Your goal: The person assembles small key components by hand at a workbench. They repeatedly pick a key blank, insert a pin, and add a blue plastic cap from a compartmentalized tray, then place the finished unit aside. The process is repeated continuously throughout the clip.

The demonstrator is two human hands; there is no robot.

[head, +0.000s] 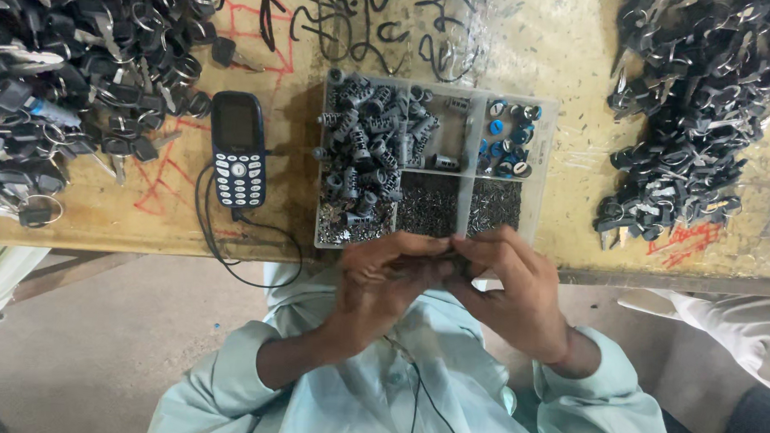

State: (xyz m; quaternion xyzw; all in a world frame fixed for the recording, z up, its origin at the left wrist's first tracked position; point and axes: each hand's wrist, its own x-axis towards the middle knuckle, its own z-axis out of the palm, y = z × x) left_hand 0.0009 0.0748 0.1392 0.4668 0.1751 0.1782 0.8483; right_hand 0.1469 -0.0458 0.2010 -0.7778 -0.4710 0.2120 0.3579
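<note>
My left hand [381,286] and my right hand [512,289] meet just below the table edge, fingertips pinched together on a small dark metal part [452,260] that they mostly hide. Directly above the hands sits a clear plastic compartment tray [544,162]. Its left compartment holds several grey ridged cylinders [366,139]. Its upper right compartment holds small blue and black round caps [509,140]. The lower compartments hold tiny metal pins [454,206].
A blue keypad phone [238,147] with a black cable [222,253] lies left of the tray. Heaps of black-headed keys [74,78] fill the table's left and right [696,108] sides. Another person's white sleeve [731,327] shows at the right.
</note>
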